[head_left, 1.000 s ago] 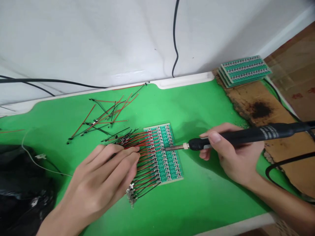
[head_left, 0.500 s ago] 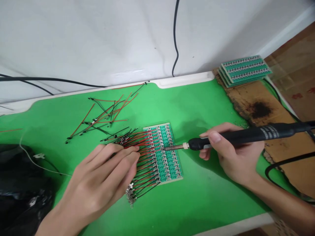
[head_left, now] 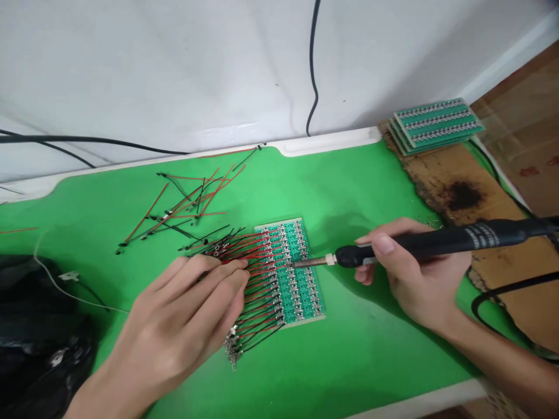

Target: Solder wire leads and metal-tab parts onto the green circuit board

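A green circuit board (head_left: pixel 301 291) lies flat on the green work surface, with rows of small solder joints. Red and black wires (head_left: pixel 262 308) run from its left part out to the left. My left hand (head_left: pixel 183 314) is closed at the fingertips on a red wire (head_left: pixel 255 259) beside the board; the fingers hide part of the bundle. In my right hand (head_left: pixel 419 267) is a black-handled soldering iron (head_left: pixel 437 241), held like a pen. The iron's metal tip touches or hovers at the middle of the board, by the wire ends; contact is hard to tell.
Loose red and black wires (head_left: pixel 192 198) lie scattered behind my left hand. A stack of circuit boards (head_left: pixel 439 125) sits on scorched cardboard (head_left: pixel 463 169) at the right. A black plastic bag (head_left: pixel 43 337) is at the left, and a black cable (head_left: pixel 493 291) loops near my right forearm.
Hardly anything differs. Both hands keep their places, and the iron's tip stays at the same spot on the board.
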A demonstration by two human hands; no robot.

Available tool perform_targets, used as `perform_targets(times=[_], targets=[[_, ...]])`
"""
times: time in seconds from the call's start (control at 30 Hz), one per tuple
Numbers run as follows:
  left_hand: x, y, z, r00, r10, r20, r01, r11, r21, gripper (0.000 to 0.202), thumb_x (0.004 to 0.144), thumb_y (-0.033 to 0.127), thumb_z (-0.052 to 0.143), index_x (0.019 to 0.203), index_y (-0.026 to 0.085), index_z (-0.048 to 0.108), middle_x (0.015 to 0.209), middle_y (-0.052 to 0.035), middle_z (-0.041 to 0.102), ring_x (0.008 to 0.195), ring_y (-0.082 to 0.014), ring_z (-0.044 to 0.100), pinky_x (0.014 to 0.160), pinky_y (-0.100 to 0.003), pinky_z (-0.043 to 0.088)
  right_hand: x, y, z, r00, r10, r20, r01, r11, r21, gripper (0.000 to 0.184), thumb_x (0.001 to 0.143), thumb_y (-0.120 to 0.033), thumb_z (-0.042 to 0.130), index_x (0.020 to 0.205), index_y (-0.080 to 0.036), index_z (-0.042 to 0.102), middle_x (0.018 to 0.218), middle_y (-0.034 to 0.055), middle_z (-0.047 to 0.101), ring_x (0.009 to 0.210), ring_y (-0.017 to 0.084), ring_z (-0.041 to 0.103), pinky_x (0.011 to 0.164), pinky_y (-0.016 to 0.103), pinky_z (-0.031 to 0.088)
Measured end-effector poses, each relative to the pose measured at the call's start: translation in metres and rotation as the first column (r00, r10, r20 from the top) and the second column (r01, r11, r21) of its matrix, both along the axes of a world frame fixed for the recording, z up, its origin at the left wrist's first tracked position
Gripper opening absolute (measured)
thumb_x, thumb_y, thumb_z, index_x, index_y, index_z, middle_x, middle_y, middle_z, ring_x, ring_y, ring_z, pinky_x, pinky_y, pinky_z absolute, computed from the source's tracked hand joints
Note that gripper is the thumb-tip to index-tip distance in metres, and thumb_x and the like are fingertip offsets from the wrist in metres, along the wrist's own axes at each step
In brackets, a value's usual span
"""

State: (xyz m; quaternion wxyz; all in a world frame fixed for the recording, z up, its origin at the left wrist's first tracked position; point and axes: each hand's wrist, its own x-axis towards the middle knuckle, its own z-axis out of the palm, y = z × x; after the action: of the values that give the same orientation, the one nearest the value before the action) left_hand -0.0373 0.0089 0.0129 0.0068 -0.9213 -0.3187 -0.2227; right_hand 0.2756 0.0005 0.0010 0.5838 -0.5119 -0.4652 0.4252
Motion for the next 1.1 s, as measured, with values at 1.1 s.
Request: perform_targets(times=[1.1], targets=[[-0.082, 0.050, 0.018, 0.739, 0.673, 0.005, -0.671, 0.738, -0.072, 0.028, 0.106, 0.045, 0.062, 0.103, 0.021, 0.077, 0.095, -0.0054, 0.077, 0.093, -0.0265, 0.070, 0.089, -0.046, 0.060, 0.004, -0.019, 0.000, 0.997, -0.042, -0.058, 0.038, 0.998, -0.058, 0.020, 0.098, -0.040, 0.092, 0.089, -0.023, 0.086, 0.068, 0.0010, 0.075, 0.048, 0.015, 0.066, 0.044, 0.026, 0.059]])
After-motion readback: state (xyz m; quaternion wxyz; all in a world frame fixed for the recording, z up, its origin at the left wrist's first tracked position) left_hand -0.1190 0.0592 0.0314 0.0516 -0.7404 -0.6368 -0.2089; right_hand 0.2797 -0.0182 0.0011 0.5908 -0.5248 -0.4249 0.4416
